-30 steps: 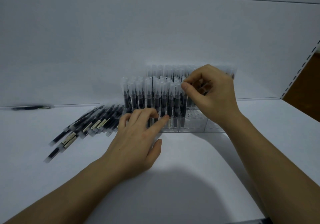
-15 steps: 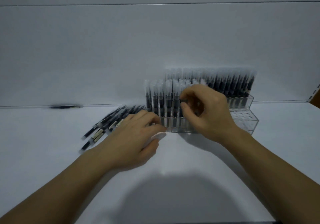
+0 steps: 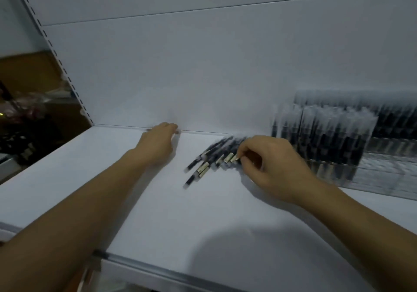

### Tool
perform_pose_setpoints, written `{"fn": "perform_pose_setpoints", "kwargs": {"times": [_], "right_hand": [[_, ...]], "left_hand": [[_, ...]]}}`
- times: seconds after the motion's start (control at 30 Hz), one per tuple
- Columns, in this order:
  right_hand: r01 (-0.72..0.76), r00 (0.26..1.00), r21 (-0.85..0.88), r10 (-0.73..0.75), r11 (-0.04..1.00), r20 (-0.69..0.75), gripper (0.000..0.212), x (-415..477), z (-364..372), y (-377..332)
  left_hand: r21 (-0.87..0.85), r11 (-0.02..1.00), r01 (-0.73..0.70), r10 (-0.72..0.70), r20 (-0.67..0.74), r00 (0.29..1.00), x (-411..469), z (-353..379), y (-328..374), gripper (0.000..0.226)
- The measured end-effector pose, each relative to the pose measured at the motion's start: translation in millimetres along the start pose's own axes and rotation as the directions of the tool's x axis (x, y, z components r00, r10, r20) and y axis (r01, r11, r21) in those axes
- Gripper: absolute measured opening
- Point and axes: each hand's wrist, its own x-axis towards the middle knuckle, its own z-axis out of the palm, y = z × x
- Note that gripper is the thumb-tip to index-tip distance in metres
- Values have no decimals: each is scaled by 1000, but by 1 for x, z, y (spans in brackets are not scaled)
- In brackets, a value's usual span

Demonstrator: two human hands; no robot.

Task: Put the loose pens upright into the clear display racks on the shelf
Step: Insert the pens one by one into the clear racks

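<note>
On the shelf [image 3: 203, 224], loose pens [image 3: 209, 158] slant back-right; right hand [image 3: 270, 165] pinches one, left hand [image 3: 158, 142] unclear.

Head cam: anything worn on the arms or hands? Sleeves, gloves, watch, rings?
Nothing visible. Both forearms are bare out to the frame edges, with no sleeve in view. The left hand and right hand are ungloved. No watch, wristband or ring shows. The frame is blurry, so a thin ring could be missed.
</note>
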Motion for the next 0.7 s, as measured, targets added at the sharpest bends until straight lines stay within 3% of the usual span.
{"fn": "perform_pose_setpoints", "kwargs": {"times": [0.07, 0.17, 0.37, 0.53, 0.63, 0.7], "right_hand": [[-38, 999, 20, 38, 999, 6, 11, -4, 11, -1], [-66, 997, 49, 64, 997, 50, 18, -15, 12, 2], [-125, 991, 154, 130, 980, -20, 23, -13, 5, 4], [-112, 992, 149, 103, 982, 68, 23, -15, 16, 0], [-113, 991, 156, 100, 981, 92, 22, -16, 16, 0], [-121, 990, 164, 108, 979, 88, 22, -16, 15, 1]], "left_hand": [[-35, 999, 25, -24, 20, 1000, 7, 13, -10, 49], [-54, 998, 34, -37, -73, 997, 14, 20, -17, 41], [-175, 984, 25, -49, -131, 990, 22, 15, -26, 15], [-120, 992, -41, 26, -124, 992, 6, 5, -3, 9], [-346, 929, -133, 84, -151, 985, -10, -5, 28, 13], [-444, 888, -118, 72, -119, 990, -14, -7, 47, 12]]}}
